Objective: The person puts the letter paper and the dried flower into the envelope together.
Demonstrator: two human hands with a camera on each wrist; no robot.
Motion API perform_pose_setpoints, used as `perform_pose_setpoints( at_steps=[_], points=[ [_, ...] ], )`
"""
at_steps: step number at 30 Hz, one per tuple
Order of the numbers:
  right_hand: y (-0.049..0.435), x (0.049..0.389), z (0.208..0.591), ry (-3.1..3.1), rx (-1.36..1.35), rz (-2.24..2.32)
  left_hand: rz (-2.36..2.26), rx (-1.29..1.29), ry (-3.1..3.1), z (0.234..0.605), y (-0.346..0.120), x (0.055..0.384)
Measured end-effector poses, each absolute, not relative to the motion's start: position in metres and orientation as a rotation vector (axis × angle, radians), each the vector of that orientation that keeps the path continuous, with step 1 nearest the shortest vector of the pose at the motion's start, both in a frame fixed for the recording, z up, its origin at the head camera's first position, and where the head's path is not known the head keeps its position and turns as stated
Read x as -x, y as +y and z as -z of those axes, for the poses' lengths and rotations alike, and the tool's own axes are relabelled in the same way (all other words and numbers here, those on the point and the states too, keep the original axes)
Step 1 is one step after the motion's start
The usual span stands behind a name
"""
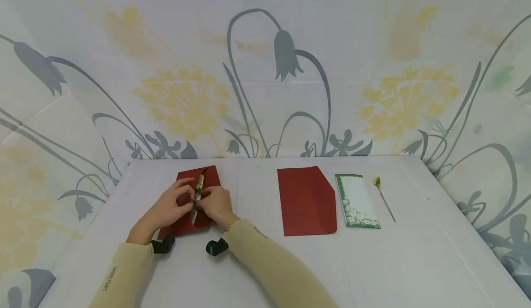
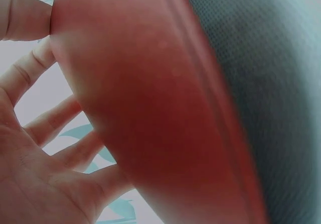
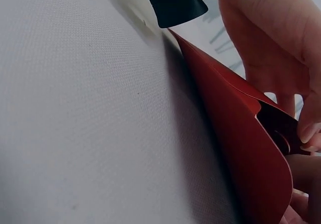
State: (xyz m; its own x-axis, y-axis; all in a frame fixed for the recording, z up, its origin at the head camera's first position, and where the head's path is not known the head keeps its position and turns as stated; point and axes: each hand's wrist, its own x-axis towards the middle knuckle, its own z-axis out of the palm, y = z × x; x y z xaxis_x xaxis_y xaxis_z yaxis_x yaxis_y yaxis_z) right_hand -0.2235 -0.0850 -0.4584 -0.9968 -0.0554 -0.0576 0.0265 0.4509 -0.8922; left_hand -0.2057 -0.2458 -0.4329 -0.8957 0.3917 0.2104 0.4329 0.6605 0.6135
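A red envelope (image 1: 182, 227) lies at the table's left side, under and between both hands. Out of its opening shows a narrow strip of a floral card (image 1: 200, 182). My left hand (image 1: 170, 205) pinches this card between thumb and forefinger from the left. In the left wrist view its fingertips are hidden behind the envelope (image 2: 145, 98). On the other side, my right hand (image 1: 217, 204) grips the envelope by the opening, its fingertips close to the left thumb. The right wrist view shows the envelope (image 3: 241, 148) bowed open and tilted off the cloth, its rounded flap by the fingers.
A second red envelope (image 1: 307, 202) lies flat right of the hands. Beside it are a white card with a green floral border (image 1: 361, 202) and a dried flower on a thin stem (image 1: 385, 200). A flower-patterned cloth (image 1: 257, 91) hangs behind the white table (image 1: 373, 266).
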Motion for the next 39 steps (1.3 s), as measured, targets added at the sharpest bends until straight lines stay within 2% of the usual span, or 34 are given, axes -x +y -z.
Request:
perform_pose_setpoints(
  at_steps=[6,15,24,39],
  points=[
    [-0.08,0.224,0.459,2.527,0.061,1.695,1.075,0.705,-2.793,0.434,-0.245,0.206],
    [-0.074,0.226,0.457,2.101,0.038,2.092,1.066,0.707,-2.795,0.436,-0.246,0.207],
    [-0.07,0.231,0.461,2.118,0.316,1.9,1.067,0.732,-2.793,0.436,-0.246,0.207],
    [-0.062,0.233,0.453,2.006,0.422,1.777,1.01,0.761,-2.82,0.439,-0.245,0.206]
  ],
)
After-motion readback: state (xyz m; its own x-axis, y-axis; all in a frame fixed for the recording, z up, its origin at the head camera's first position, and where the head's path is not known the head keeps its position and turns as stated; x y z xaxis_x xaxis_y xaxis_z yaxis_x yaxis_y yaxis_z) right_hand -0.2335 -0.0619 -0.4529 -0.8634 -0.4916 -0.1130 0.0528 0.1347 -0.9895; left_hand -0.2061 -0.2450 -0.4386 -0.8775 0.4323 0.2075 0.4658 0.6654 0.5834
